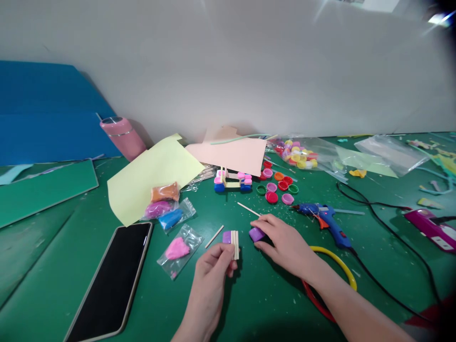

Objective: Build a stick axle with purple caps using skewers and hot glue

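Note:
My left hand [210, 273] is closed on a few short wooden sticks [235, 243] standing side by side, with a purple clay-like piece [227, 237] against their left side. To the right, the fingers of my right hand [280, 240] are closed around a second purple piece [256, 234], at or just above the table. One loose thin stick [214, 236] lies left of my left hand. Another stick [248, 208] lies beyond my right fingertips. Behind them stands a small vehicle model [232, 183] with blue wheels, pale sticks and pink parts.
A blue glue gun [329, 221] and its black cord lie at right, near colourful bottle caps [271, 197]. Bags of coloured clay [178, 249] and a phone [110, 280] lie left. Yellow-red tubing [351, 273] passes under my right forearm. A pink bottle [124, 137] leans behind.

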Action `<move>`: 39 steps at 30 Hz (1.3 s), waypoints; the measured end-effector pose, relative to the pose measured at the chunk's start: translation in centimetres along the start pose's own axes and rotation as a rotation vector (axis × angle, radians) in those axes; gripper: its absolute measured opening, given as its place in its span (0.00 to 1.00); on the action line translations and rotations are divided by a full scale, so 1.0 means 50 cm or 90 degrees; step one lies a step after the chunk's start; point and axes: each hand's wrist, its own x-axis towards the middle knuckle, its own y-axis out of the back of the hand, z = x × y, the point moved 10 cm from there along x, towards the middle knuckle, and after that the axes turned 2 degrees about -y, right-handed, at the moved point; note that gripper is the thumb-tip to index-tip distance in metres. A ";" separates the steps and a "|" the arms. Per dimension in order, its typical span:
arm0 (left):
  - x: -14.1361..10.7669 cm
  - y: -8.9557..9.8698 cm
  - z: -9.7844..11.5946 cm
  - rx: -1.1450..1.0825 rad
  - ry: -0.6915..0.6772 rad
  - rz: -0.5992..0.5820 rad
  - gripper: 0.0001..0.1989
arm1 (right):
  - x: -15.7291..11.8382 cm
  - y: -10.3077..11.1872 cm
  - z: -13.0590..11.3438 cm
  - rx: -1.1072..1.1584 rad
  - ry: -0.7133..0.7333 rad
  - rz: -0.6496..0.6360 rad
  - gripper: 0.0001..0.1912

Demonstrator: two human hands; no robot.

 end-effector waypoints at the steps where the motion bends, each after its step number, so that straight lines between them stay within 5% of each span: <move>1: 0.000 0.000 -0.002 0.001 0.001 0.000 0.11 | 0.001 -0.001 0.001 0.003 0.001 0.000 0.16; 8: -0.001 -0.004 -0.006 0.023 0.013 -0.007 0.11 | 0.000 0.000 0.006 0.019 0.001 -0.002 0.12; 17: -0.009 -0.044 0.007 0.215 -0.041 -0.115 0.13 | -0.001 -0.005 0.010 0.034 0.013 -0.007 0.14; 22: -0.010 -0.042 0.015 0.202 -0.038 -0.091 0.12 | -0.003 -0.009 0.014 0.040 0.015 -0.008 0.19; 29: -0.025 -0.024 0.056 0.299 -0.049 -0.083 0.12 | -0.019 0.047 0.011 0.122 0.021 0.084 0.20; 33: -0.044 -0.040 0.045 0.393 -0.015 -0.179 0.13 | -0.043 0.068 -0.030 0.225 0.076 0.056 0.17; 39: -0.077 -0.070 0.017 0.533 -0.031 -0.302 0.12 | -0.097 0.017 -0.106 0.254 0.161 -0.071 0.11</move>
